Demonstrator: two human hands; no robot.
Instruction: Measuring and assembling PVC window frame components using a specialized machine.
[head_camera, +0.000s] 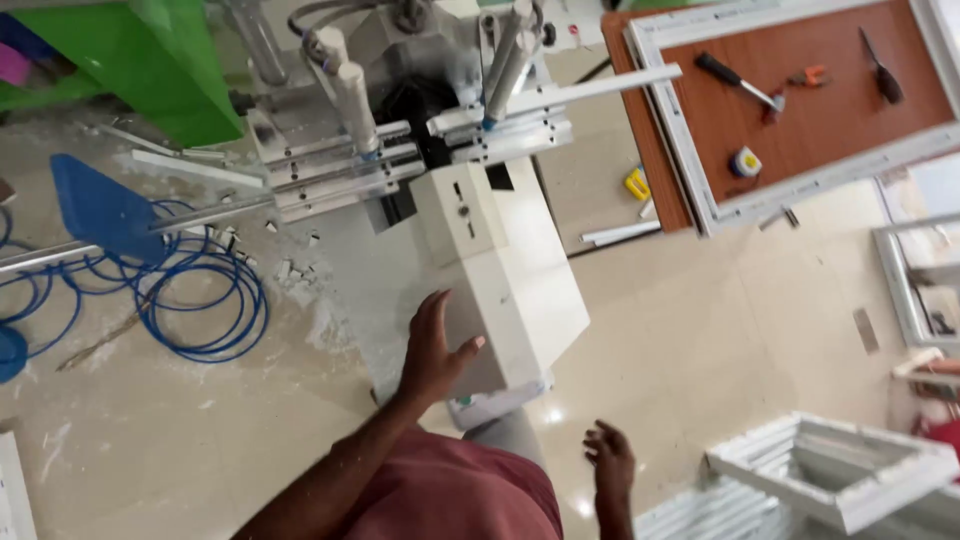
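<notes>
White machine cabinet (510, 290) under the spread left hand (432, 350); right hand (610, 462) open near stacked frames (830, 470), blue hose (200, 300) aside.

Machine housing (505, 285): cream-white box, upright on the floor, centre, below the clamps.
Near corner: left hand (432, 350) resting on it.
</notes>
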